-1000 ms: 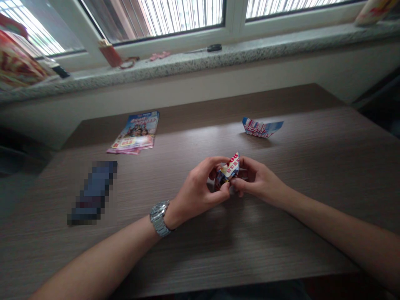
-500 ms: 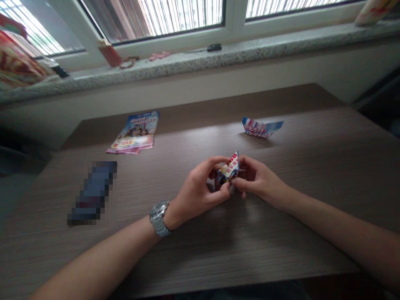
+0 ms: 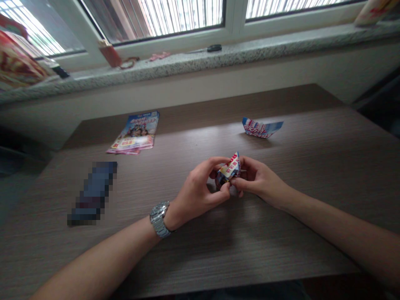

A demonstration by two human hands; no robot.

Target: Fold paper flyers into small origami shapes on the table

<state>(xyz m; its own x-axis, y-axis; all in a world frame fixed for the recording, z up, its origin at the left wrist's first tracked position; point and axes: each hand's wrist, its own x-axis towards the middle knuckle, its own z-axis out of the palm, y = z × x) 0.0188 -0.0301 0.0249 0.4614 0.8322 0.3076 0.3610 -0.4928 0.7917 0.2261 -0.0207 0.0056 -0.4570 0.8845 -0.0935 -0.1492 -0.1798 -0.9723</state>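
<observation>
The folded paper [image 3: 233, 166] is held above the desk [image 3: 200, 260], a small glossy piece creased to a sharp upper point, printed yellow, red and blue. The left hand [image 3: 203, 181] pinches its left side, thumb below and fingers curved over the top; the right hand [image 3: 264, 178] grips its right edge between thumb and bent fingers. Both are nearly closed on it; the inner folds are hidden behind the fingers. On the left wrist, nearer the viewer than the folded paper, sits a metal-link watch [image 3: 159, 219].

The desk around the folded paper has a grey-brown, fine-streaked wood grain, with a soft sheen of window light on its farther half. Beyond and to the right of the folded paper stands a boat-shaped paper [image 3: 262, 128], blue, white and red with angled ends. Far to its left lies a loose stack of flyers [image 3: 136, 132], flat and shiny, and nearer on that side a dark oblong [image 3: 93, 191], blurred into blocks.

Farthest beyond the folded paper run a pale, smooth wall [image 3: 200, 85], a speckled stone sill [image 3: 250, 52] and a white-framed window [image 3: 184, 16] with upright bars outside.
</observation>
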